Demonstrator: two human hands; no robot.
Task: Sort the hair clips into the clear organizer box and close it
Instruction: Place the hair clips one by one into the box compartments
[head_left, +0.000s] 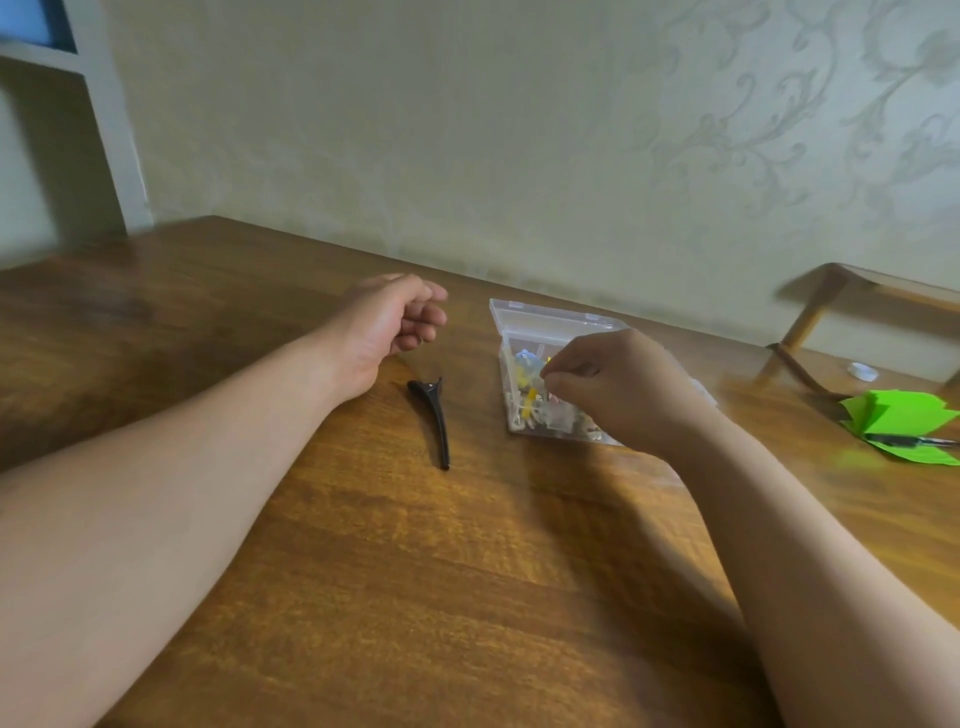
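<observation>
A clear organizer box (511, 410) stands open on the wooden table (415, 571), its lid (550, 318) tilted back toward the wall. Several small coloured hair clips (527, 387) lie inside. My right hand (618, 387) hovers over the box with thumb and fingertips pinched together, and a bit of yellow clip shows at them. The hand hides the box's right half. A long black hair clip (435, 418) lies on the table left of the box. My left hand (387, 325) rests on the table beyond that clip, fingers loosely curled and holding nothing.
Green paper sheets (898, 418) with a dark pen (917, 441) on them lie at the right edge. A small white round object (862, 372) sits behind them. A wooden frame (826, 306) stands at the back right. The wall runs close behind the box.
</observation>
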